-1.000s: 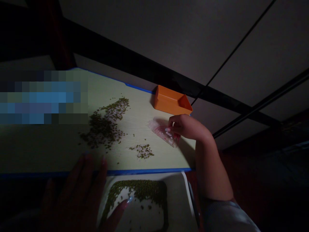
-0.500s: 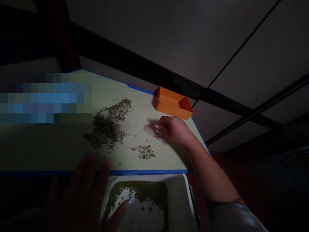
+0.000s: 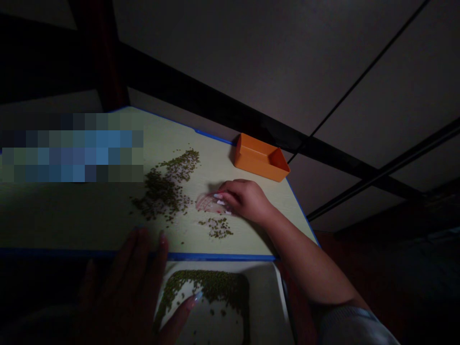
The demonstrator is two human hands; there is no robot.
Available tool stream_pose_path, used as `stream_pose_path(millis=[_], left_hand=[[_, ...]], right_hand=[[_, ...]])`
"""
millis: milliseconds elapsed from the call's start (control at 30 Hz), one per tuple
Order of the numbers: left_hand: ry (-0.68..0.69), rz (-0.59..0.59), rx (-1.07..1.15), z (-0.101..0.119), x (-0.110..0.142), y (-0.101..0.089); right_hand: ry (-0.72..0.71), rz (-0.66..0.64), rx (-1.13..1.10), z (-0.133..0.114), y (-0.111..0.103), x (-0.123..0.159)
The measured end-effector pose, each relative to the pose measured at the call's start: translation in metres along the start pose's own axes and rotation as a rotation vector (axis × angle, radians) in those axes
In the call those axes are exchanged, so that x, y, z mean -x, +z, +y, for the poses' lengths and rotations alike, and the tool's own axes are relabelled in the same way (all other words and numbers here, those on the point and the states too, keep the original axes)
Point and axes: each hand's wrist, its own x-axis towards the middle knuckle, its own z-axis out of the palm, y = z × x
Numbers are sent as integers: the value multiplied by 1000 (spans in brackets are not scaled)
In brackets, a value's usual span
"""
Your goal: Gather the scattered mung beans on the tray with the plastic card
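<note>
My right hand (image 3: 244, 200) pinches a thin clear piece of plastic (image 3: 208, 203) with a curved edge and pinkish marks, held low over the table. Just below its edge lies a small patch of green beans (image 3: 217, 227), like mung beans. A larger spread of these beans (image 3: 161, 191) is to the left of the plastic. In deep shadow, my left hand (image 3: 125, 282) has its fingers spread by the table's near edge. Its thumb reaches over a white tray (image 3: 266, 292), which has more beans (image 3: 223, 282) along its inner sides.
An orange open box (image 3: 260, 160) stands at the far right edge of the pale, blue-rimmed table (image 3: 247, 242). Behind the table are light panels (image 3: 251, 62) with dark strips. A pixelated patch covers the left part of the view.
My right hand has carried the clear plastic leftward across the table, from below the orange box to just above the small bean patch. My left hand stays by the tray. The view has shifted slightly.
</note>
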Motion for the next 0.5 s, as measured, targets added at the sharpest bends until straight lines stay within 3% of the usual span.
stream_pose_path(millis=[233, 500], left_hand=[[8, 33, 27, -5, 1, 4], [-8, -5, 26, -1, 0, 0]], right_hand=[[-125, -67, -177, 4, -7, 5], [-21, -171, -430, 7, -13, 12]])
